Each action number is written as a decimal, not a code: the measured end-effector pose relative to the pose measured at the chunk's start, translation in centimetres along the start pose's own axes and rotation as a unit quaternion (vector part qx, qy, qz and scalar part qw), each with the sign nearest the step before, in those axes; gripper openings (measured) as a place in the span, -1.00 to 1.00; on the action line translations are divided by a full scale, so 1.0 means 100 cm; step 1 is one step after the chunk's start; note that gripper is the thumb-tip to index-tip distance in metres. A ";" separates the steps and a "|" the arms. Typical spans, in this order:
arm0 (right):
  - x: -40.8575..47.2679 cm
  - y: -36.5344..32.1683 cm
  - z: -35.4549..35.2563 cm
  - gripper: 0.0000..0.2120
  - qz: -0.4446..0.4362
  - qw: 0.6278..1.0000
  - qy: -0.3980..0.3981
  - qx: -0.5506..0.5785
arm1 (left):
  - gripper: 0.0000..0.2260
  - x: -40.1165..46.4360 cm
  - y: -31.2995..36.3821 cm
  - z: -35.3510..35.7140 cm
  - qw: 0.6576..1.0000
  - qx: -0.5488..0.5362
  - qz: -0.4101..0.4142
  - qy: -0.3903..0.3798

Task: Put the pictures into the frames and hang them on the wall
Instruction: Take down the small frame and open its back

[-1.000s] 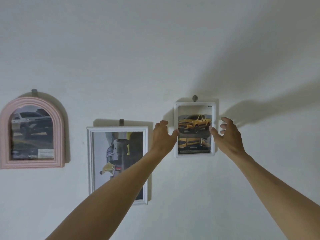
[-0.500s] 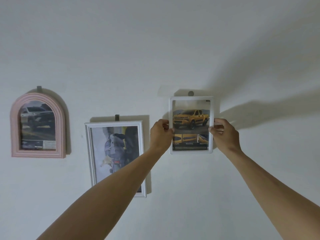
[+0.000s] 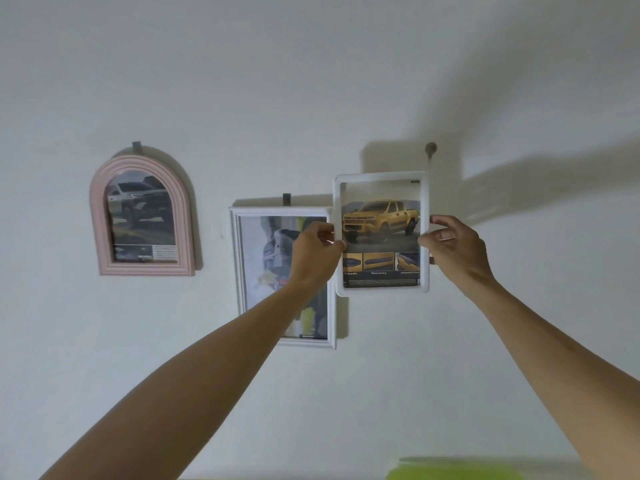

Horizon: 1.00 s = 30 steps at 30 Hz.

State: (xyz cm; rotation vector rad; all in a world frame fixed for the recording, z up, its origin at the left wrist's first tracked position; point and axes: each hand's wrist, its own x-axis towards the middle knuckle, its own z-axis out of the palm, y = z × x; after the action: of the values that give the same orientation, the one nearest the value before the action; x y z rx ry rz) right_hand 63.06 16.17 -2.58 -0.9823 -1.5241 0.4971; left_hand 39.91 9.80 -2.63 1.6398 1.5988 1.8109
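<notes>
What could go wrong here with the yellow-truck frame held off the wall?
1. The small white frame is off its hook, held only by the left hand and right hand pinching its side edges; a slip could drop it.
2. Its left edge overlaps the larger white frame in this view; a sideways bump might knock that one off its hook.

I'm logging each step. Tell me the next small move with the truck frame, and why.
Probably lift the small white frame up and right onto the wall hook. Both hands, left and right, hold its sides below the bare hook, overlapping the large white frame.
</notes>
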 end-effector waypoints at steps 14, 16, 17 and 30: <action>-0.165 0.009 0.163 -0.73 0.097 0.982 -0.163 0.003 | -0.73 -0.104 -0.165 -0.160 0.985 0.013 -0.171 -0.024; -0.191 0.017 0.186 -0.72 0.116 0.978 -0.173 -0.005 | -0.74 -0.121 -0.187 -0.179 0.980 0.023 -0.193 -0.036; -0.204 0.021 0.196 -0.71 0.127 0.976 -0.179 -0.008 | -0.75 -0.130 -0.198 -0.188 0.978 0.026 -0.203 -0.040; -0.372 0.099 0.258 -0.72 0.285 0.921 -0.256 -0.071 | -0.85 -0.273 -0.300 -0.232 0.922 0.012 -0.378 -0.080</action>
State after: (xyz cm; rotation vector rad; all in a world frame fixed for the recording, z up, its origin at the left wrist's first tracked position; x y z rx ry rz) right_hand 39.54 -2.61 -37.83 -1.5059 -1.7349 1.1397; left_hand 16.59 -11.75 -36.99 0.9221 1.8242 1.2176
